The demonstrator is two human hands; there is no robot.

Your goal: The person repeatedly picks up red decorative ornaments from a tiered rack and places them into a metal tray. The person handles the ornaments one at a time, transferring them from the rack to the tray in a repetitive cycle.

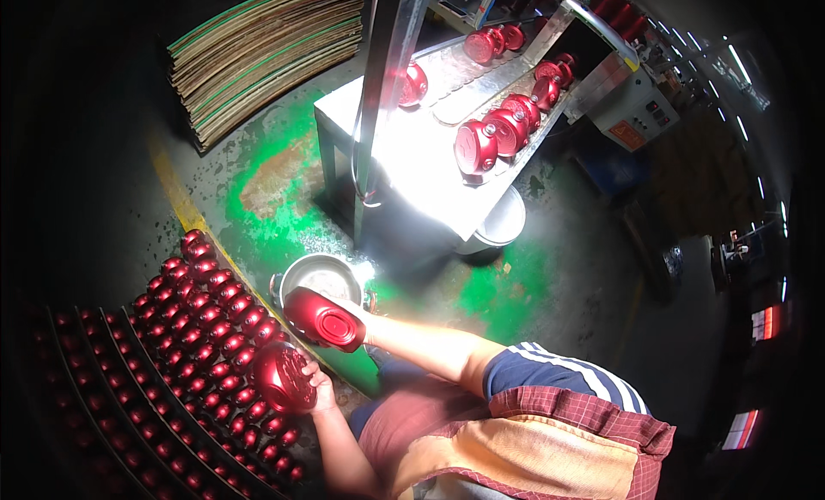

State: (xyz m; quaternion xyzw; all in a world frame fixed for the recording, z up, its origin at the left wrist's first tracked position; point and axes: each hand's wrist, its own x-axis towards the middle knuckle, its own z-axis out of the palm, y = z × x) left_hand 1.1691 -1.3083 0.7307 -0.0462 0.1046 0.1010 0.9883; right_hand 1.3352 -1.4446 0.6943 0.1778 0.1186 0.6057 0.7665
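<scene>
A glossy red rounded metal vessel (280,377), pot-like in shape, is gripped by my left hand (321,386), with the fingers closed over its edge. My right hand (355,318) is at the edge of a second red metal vessel (321,319), whose flat base with ring-like ridges is turned up; most of those fingers are hidden. That second vessel partly covers a silver metal pot (331,268) with side handles standing just beyond it. Both vessels are in the air, close to each other.
Rows of similar red vessels (202,328) fill the floor at left. Ahead, a brightly lit conveyor table (421,169) carries several more red vessels (507,134). A metal post (371,96) rises at its near side. Stacked boards (266,53) stand far left; a white bucket (501,220) sits beneath the table.
</scene>
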